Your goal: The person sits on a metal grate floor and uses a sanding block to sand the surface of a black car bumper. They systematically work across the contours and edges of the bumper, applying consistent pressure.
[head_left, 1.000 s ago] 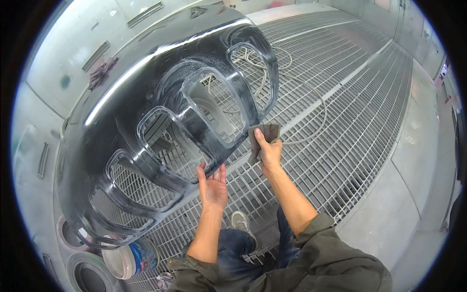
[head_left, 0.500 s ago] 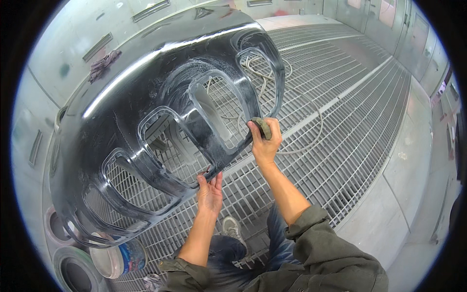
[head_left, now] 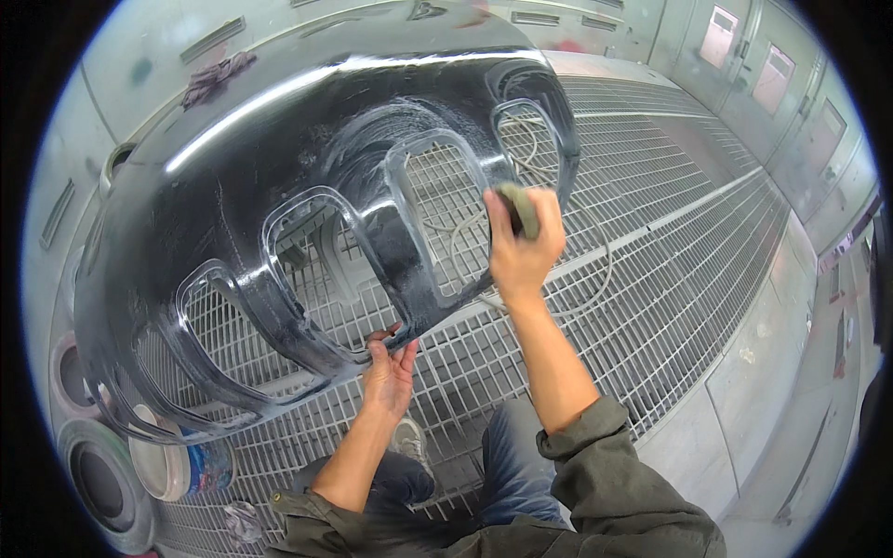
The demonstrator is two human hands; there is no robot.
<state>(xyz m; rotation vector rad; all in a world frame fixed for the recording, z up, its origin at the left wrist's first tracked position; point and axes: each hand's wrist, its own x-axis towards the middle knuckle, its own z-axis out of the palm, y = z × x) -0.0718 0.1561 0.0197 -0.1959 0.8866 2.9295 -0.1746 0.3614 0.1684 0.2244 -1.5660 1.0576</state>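
Gripping olive sanding pad [head_left: 522, 214] in right fingers [head_left: 551, 223], near upper-right end of black slotted bumper panel [head_left: 256, 153], slanted lengthwise from lower left; pinching lower edge with left fingers [head_left: 406, 358].

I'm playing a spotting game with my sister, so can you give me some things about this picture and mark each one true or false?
1. The right hand holds a folded, soft-looking grey-green pad. True.
2. The left hand is at the lower edge of a large, curved, shiny black panel. True.
3. The panel is solid, with no holes. False: it has several big cut-out openings.
4. A thin, pale, looped hose lies on the grey metal grating. True.
5. The pad is in the left hand. False: it is in the right hand.
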